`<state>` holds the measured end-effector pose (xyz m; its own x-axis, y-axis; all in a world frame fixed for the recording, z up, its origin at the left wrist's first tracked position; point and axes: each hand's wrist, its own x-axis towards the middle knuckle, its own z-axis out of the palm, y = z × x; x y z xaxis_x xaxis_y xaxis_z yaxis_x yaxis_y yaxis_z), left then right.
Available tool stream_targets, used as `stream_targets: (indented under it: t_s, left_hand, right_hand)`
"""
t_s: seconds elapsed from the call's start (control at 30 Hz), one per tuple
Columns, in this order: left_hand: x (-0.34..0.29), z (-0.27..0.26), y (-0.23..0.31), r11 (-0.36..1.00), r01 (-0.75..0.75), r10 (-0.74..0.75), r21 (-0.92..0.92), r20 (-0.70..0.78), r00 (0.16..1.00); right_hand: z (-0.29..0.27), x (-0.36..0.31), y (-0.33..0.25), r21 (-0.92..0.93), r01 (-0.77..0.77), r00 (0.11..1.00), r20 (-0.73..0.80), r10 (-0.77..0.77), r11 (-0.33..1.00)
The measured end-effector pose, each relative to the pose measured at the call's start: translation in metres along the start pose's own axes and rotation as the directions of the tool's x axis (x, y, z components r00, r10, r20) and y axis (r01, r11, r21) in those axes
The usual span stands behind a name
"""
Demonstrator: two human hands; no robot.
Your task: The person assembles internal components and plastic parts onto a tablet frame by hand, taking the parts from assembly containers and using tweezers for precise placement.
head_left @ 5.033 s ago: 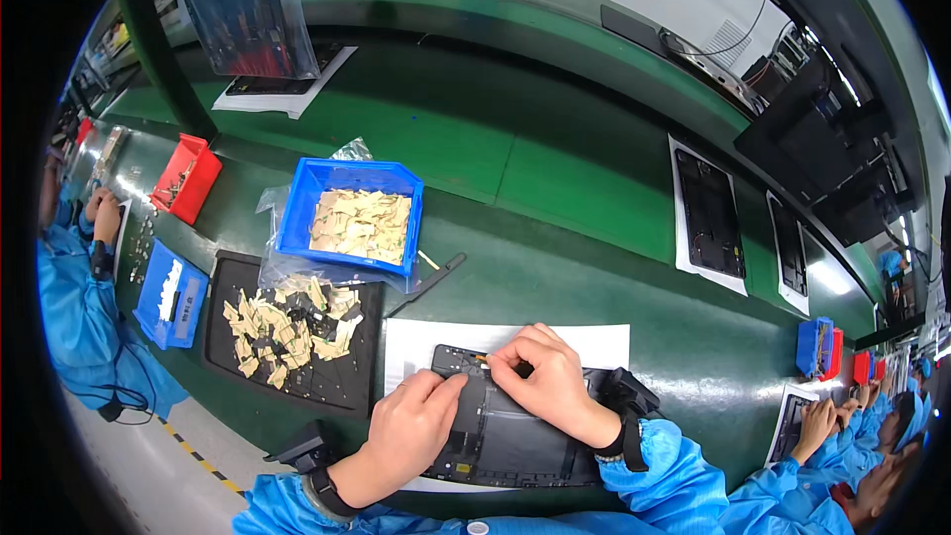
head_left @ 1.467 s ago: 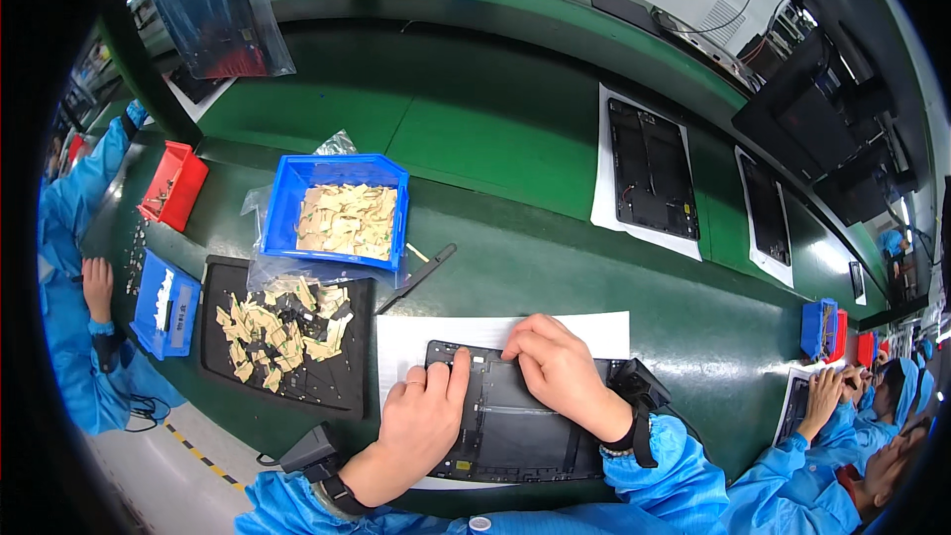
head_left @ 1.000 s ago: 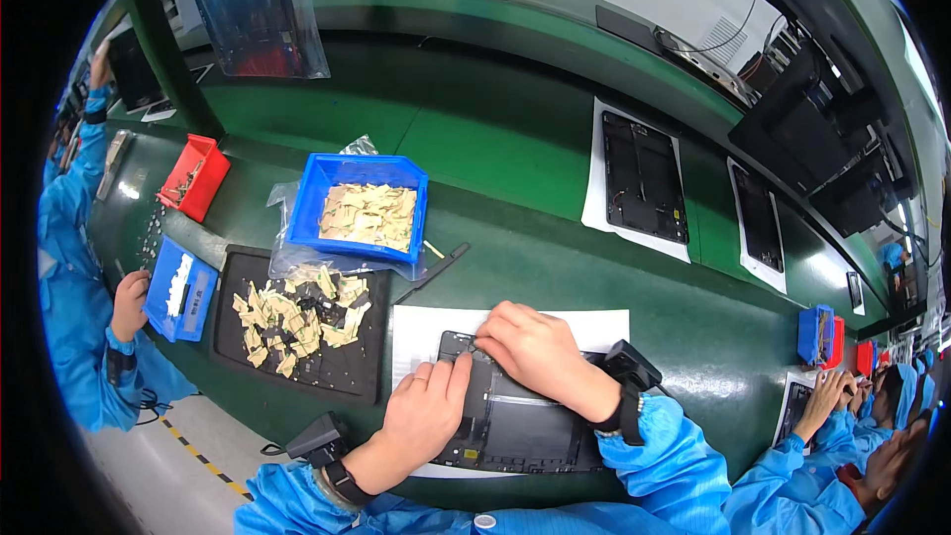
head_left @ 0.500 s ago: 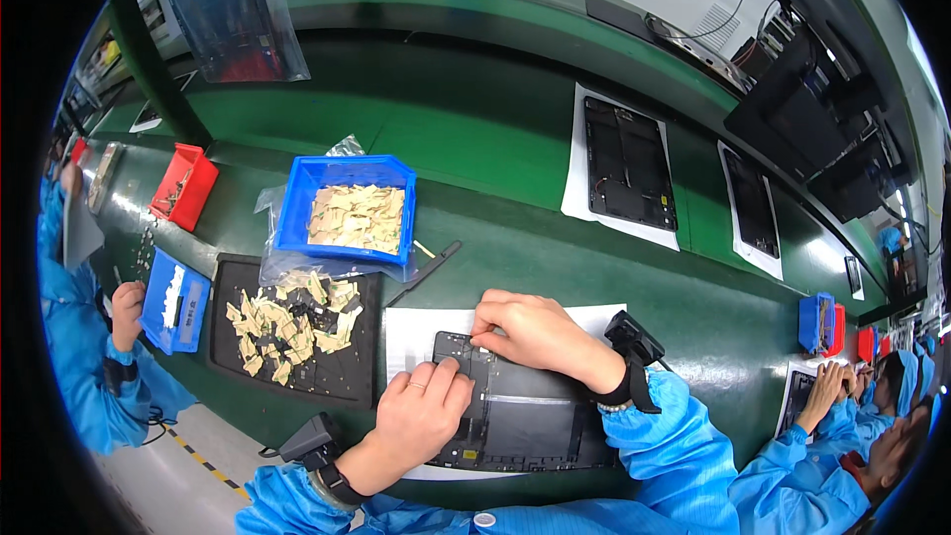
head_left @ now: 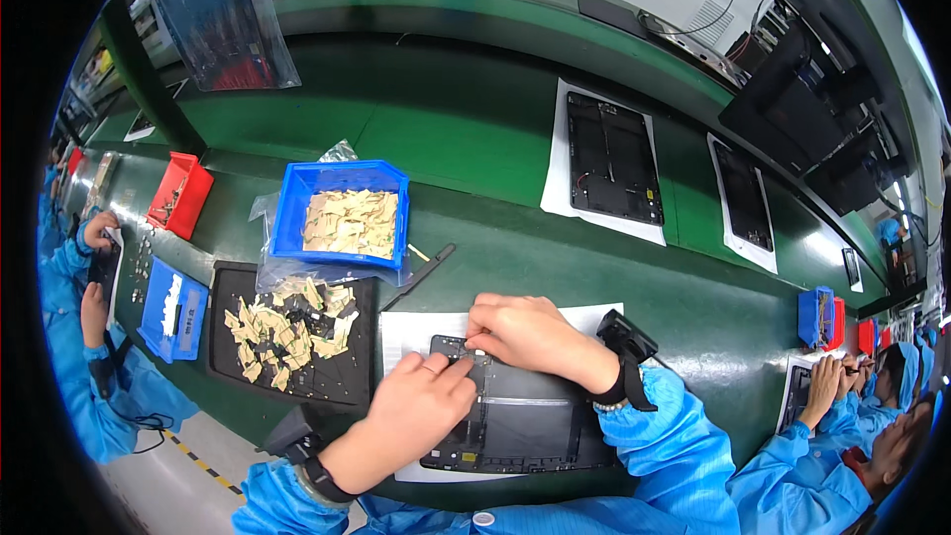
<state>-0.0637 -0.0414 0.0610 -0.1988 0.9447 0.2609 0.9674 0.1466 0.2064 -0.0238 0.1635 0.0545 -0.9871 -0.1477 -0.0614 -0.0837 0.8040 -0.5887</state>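
Clearly bent, left fingers (head_left: 453, 374) and right fingers (head_left: 487, 321) touch a flat black casing (head_left: 532, 431), grip unclear.

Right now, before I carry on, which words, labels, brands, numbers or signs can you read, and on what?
Small blue bin, left: pale label with dark characters; wording not copied.
Near black panel: yellow sticker, too small to read.
Back black panel, right of centre: yellow patch, too small.
Elsewhere: nothing I can read.
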Motion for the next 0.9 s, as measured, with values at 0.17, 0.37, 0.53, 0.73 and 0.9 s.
stream_targets:
  t_s: [0.17,0.37,0.53,0.73,0.9]
  left_hand:
    - [0.009,-0.016,-0.021,0.957,0.273,-0.238,0.096,-0.278,0.931]
    - [0.03,0.014,-0.02,0.944,0.317,-0.29,0.088,-0.234,0.928]
    - [0.026,-0.006,-0.004,0.951,0.231,-0.241,-0.207,-0.024,0.97]
    - [0.006,-0.063,0.012,0.988,0.001,-0.054,-0.153,-0.342,0.938]
    - [0.015,-0.074,-0.008,0.987,0.047,-0.126,-0.152,-0.563,0.817]
  right_hand:
    - [0.012,-0.001,-0.006,-0.326,0.137,0.935,-0.27,-0.231,0.935]
    - [0.018,-0.007,-0.007,-0.414,0.116,0.92,-0.297,-0.254,0.903]
    - [-0.019,-0.056,-0.037,-0.157,0.094,0.945,-0.298,-0.138,0.983]
    - [-0.11,-0.154,0.054,0.599,-0.216,0.949,0.315,0.021,0.771]
    - [-0.072,-0.154,0.016,0.841,0.142,0.986,-0.168,0.003,0.522]
